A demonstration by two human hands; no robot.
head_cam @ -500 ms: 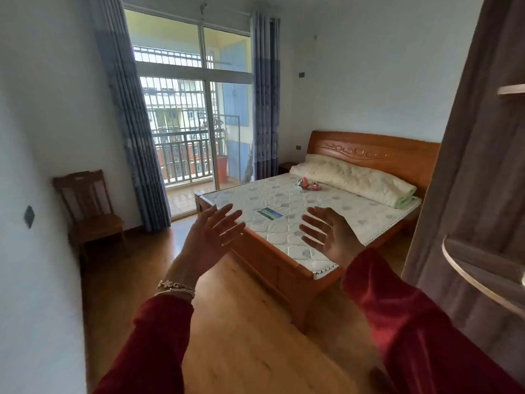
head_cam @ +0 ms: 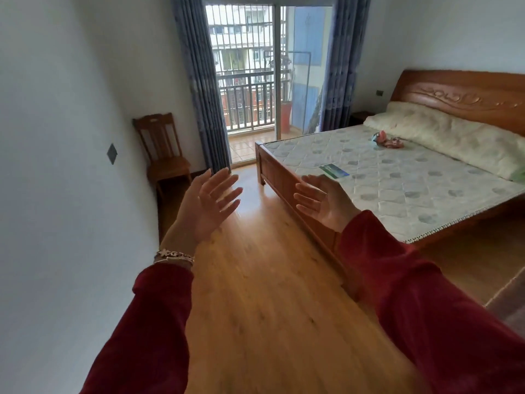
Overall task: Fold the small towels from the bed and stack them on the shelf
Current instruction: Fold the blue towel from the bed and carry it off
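Both hands have shifted left vs prior frame, view swung off the wardrobe side; shelf now out of shot. Left hand (head_cam: 208, 206) and right hand (head_cam: 322, 201) raised, palms facing, fingers spread, holding nothing. Small towels (head_cam: 386, 140) sit crumpled near the pillow (head_cam: 454, 135) on the bed (head_cam: 397, 183), well apart from hands. Progress approx zero: nothing picked, folded or stacked. Left: walk over, grab, fold, stack.
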